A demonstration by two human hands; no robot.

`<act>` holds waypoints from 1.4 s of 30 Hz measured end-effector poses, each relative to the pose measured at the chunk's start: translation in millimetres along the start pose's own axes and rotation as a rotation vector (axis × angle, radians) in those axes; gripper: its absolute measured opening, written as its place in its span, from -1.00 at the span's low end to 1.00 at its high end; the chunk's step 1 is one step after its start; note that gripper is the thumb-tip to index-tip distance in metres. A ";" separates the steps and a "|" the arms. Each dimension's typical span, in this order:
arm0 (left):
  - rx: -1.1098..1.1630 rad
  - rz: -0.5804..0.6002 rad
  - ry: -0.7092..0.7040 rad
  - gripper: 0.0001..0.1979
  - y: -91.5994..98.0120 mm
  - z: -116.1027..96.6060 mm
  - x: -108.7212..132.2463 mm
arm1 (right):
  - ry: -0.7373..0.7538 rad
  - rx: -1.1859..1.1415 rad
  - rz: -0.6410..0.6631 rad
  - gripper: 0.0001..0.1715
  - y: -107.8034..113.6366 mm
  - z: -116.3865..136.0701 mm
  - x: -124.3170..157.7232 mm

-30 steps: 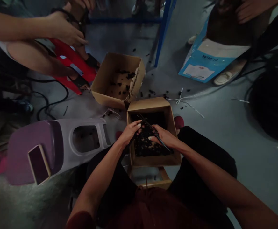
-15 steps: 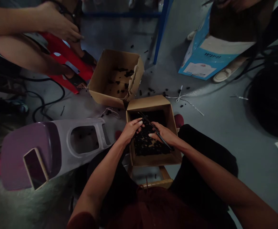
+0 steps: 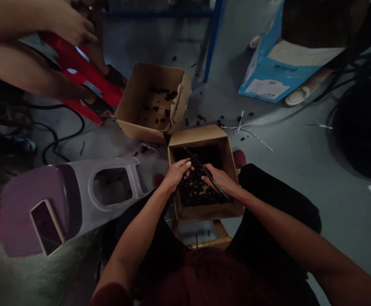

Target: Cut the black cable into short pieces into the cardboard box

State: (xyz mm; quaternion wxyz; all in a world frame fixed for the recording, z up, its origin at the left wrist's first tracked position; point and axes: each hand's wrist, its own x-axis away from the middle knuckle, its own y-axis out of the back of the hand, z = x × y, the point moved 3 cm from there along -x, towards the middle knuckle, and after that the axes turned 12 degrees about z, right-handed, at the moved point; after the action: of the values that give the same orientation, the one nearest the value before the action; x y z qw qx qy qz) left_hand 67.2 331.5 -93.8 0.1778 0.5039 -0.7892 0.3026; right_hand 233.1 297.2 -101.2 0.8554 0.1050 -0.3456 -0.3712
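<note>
Between my knees stands an open cardboard box (image 3: 199, 137), its bottom covered with small black pieces (image 3: 198, 193). Both hands are over it. My right hand (image 3: 219, 177) is closed around a long, thin, dark tool (image 3: 216, 185), which slants from the far left of the box to below my palm. Its exact kind is too dark to make out. Just left of the tool's far end, my left hand (image 3: 178, 172) is closed in a pinch, thumb against fingers. Whatever lies between those fingertips is too small and dark to name.
A second cardboard box (image 3: 142, 127) with scattered black pieces adjoins mine. To the left lies a purple-and-grey stool (image 3: 86, 182) bearing a phone (image 3: 47, 227). Another person's hand (image 3: 73, 27) is at upper left. A blue carton (image 3: 277, 80) and a black coil (image 3: 363, 136) are right.
The view has shifted slightly. The dark tool's far end now shows as one line beside my left fingers, where it looked crossed before. The other person's hand at upper left has moved left.
</note>
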 end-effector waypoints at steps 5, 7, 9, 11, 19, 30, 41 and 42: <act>-0.022 0.015 0.005 -0.71 -1.9 1.9 -0.9 | -0.045 0.018 0.020 -0.70 0.6 -1.7 -0.8; -0.052 0.035 -0.001 -0.74 -2.7 2.2 -0.6 | -0.045 0.034 0.026 -0.69 2.3 -0.7 -0.3; -0.077 0.060 -0.006 -0.76 -3.4 2.2 -0.2 | -0.045 0.054 0.029 -0.69 4.0 -0.1 0.2; -0.094 0.083 -0.006 -0.76 -3.7 2.0 0.1 | -0.048 0.071 0.032 -0.69 5.2 -0.3 0.5; -0.150 0.096 0.005 -0.77 -2.7 0.3 1.0 | -0.081 0.081 0.039 -0.67 5.4 -2.4 0.4; -0.053 0.109 0.104 -0.77 4.0 23.5 -4.2 | -0.139 0.127 0.110 -0.69 -6.8 -13.2 -1.2; 0.081 0.088 0.219 -0.73 5.8 49.0 -6.8 | -0.201 0.241 0.180 -0.74 -21.6 -29.8 -5.1; 0.083 0.093 0.213 -0.73 4.4 47.4 -6.1 | -0.200 0.223 0.164 -0.75 -20.5 -30.2 -6.2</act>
State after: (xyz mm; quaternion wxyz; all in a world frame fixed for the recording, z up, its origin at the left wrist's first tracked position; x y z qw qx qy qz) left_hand 67.1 305.9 -134.4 0.2255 0.4389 -0.7750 0.3949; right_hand 238.8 284.8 -135.6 0.8273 0.1334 -0.4754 -0.2679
